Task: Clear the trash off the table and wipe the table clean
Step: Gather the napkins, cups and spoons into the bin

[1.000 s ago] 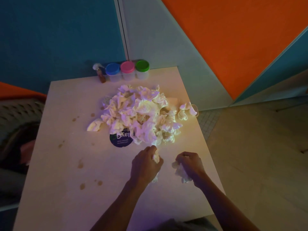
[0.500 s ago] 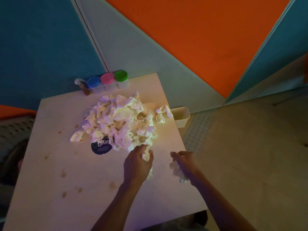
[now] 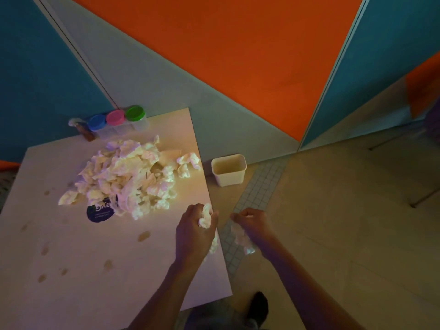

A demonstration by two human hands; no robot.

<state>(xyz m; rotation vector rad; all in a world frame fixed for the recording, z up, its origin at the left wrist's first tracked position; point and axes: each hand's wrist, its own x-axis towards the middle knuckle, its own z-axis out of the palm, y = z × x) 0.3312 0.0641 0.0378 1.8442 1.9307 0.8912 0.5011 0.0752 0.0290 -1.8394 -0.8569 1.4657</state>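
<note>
Table (image 3: pixel 95 270) edge: both hands grip crumpled tissues.

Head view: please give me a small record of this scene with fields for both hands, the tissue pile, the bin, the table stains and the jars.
left hand: closed on a crumpled tissue, over the table's right edge
right hand: closed on a tissue, past the table edge, above the floor
tissue pile: large, on the table
bin: white, on the floor right of the table, looks empty
stains: several brown spots, not wiped
jars: three, with blue, pink and green lids, at the far edge
</note>
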